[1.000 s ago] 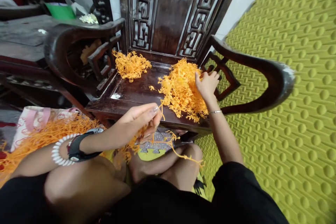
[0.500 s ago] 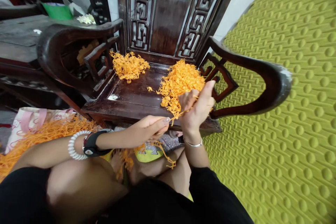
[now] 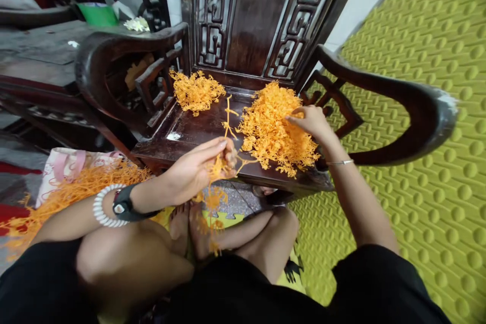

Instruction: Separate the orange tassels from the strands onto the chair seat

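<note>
My left hand is closed around thin, branched orange strands. One strand sticks up past the fingers, and others trail down in front of my legs. My right hand is at the top right of the larger pile of orange pieces on the wooden chair seat, thumb and finger brought together. Whatever they pinch, if anything, blends into the pile. A smaller orange pile lies at the seat's back left.
Curved dark armrests flank the chair seat. At left, a heap of long orange strands lies against a patterned bag. A side table carries a green container. Bumpy yellow-green matting covers the right side.
My right hand has moved away from my left, up and right to the larger pile. My left hand has risen slightly, still holding orange strands. The view has shifted a little.
</note>
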{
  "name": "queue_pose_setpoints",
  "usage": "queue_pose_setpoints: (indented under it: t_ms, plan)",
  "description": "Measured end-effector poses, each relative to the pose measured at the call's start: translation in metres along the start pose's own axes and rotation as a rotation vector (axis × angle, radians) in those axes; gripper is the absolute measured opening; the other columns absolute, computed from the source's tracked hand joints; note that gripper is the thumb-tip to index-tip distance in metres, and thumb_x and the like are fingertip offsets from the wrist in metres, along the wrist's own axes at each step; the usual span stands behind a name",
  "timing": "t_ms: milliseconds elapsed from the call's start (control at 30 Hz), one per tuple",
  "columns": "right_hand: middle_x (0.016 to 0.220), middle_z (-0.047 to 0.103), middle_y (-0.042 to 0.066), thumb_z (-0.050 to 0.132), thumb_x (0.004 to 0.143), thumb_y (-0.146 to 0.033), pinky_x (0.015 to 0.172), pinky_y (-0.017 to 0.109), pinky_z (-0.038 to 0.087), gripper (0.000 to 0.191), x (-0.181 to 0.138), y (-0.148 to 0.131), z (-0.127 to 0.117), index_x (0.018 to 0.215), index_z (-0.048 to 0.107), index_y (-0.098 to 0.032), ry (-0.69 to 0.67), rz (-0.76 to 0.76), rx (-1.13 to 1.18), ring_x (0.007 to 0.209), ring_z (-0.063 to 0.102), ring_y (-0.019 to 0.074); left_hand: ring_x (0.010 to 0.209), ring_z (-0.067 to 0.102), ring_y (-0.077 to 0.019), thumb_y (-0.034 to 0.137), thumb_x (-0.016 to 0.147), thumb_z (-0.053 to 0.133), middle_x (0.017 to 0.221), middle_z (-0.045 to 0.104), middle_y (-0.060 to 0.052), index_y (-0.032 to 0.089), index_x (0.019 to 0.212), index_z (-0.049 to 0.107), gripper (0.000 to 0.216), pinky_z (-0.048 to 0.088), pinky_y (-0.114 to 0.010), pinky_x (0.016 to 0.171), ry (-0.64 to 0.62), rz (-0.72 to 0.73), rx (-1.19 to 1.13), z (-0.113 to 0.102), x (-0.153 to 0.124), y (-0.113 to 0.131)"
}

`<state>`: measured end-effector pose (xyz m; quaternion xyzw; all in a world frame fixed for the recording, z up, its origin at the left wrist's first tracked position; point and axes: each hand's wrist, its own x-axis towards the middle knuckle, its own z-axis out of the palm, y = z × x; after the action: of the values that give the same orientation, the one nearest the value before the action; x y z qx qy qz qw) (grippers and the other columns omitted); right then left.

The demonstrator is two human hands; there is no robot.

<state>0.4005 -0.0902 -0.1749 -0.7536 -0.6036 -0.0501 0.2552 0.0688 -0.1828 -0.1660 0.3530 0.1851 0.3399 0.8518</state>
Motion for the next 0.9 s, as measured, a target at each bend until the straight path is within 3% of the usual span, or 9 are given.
queue_pose_setpoints:
  t_ms: [100,167,233,300,467,600,733,833,900]
  plan:
    - [0.102,0.058,0.015,0.058,0.08,-0.051,0.089,0.047,0.041,0.037,-0.021,-0.02,0.013,0.087,0.06,-0.015,0.332,-0.171,0.202,0.103,0.053,0.0284,0.1,0.059,-0.0141,0.021,0.095,0.04,0.097,0.061,-0.002,0.015,0.084,0.058,0.022,0.052,-0.036,0.091,0.011,0.067,-0.092,0.005,0.004,0.003]
    - [0.092,0.06,0.009,0.044,0.089,-0.051,0.084,0.04,0.043,0.035,-0.051,-0.048,0.008,0.086,0.058,-0.018,0.514,-0.398,0.423,0.092,0.056,0.0219,0.119,0.051,-0.0213,0.024,0.094,0.042,0.12,0.059,-0.003,0.018,0.088,0.06,0.02,0.047,-0.05,0.099,0.004,0.082,-0.093,0.006,0.007,0.003]
    - [0.079,0.06,0.006,0.035,0.09,-0.059,0.075,0.038,0.043,0.045,-0.089,-0.082,0.0,0.083,0.057,-0.02,0.464,-0.62,0.579,0.079,0.056,0.0195,0.13,0.042,-0.0262,0.027,0.093,0.045,0.136,0.05,-0.001,0.021,0.094,0.061,0.018,0.043,-0.058,0.101,0.007,0.095,-0.051,0.006,0.01,0.002]
    - [0.083,0.062,0.006,0.047,0.079,-0.07,0.076,0.039,0.04,0.054,-0.123,-0.114,-0.004,0.093,0.058,-0.019,0.298,-0.758,0.527,0.079,0.055,0.0208,0.136,0.035,-0.0264,0.029,0.093,0.046,0.144,0.043,0.002,0.025,0.104,0.062,0.02,0.04,-0.055,0.105,0.023,0.121,0.014,0.008,0.012,-0.002]
    - [0.071,0.053,0.001,0.049,0.091,-0.043,0.066,0.033,0.036,0.025,-0.158,-0.152,0.011,0.081,0.049,-0.019,0.157,-0.601,0.562,0.068,0.045,0.0153,0.139,0.03,-0.0162,0.036,0.092,0.047,0.147,0.04,0.005,0.03,0.126,0.054,0.035,0.031,-0.028,0.112,0.078,0.165,0.165,0.014,0.018,-0.01]
    - [0.064,0.047,-0.001,0.037,0.097,-0.035,0.061,0.029,0.033,0.033,-0.152,-0.14,0.014,0.069,0.043,-0.019,0.199,-0.407,0.769,0.062,0.042,0.0123,0.1,0.059,-0.0158,0.057,0.089,0.041,0.121,0.059,-0.008,0.029,0.143,0.025,0.062,0.048,-0.028,0.083,0.033,-0.039,0.373,0.007,0.013,-0.012]
    - [0.05,0.035,-0.003,0.037,0.098,-0.038,0.056,0.03,0.028,0.05,-0.144,-0.121,0.001,0.053,0.036,-0.017,0.201,-0.38,0.745,0.05,0.032,0.0093,0.063,0.049,-0.0077,0.045,0.089,0.049,0.072,0.057,0.001,0.017,0.112,0.053,0.036,0.039,-0.021,0.062,-0.361,-0.162,0.871,-0.002,0.003,-0.007]
    - [0.047,0.031,-0.003,0.035,0.098,-0.042,0.049,0.029,0.022,0.054,-0.14,-0.115,-0.008,0.049,0.034,-0.017,0.087,-0.276,0.974,0.045,0.028,0.0077,0.058,0.037,-0.0058,0.039,0.094,0.038,0.065,0.045,0.004,0.014,0.083,0.054,0.031,0.033,-0.02,0.058,-0.393,-0.102,0.899,-0.002,0.002,-0.004]
    - [0.046,0.028,-0.003,0.034,0.098,-0.044,0.047,0.029,0.021,0.057,-0.138,-0.116,-0.014,0.048,0.032,-0.018,0.128,-0.224,1.088,0.043,0.026,0.0077,0.058,0.034,-0.0062,0.038,0.095,0.036,0.064,0.04,0.004,0.014,0.076,0.05,0.033,0.03,-0.02,0.056,-0.39,-0.067,0.839,0.002,0.003,-0.001]
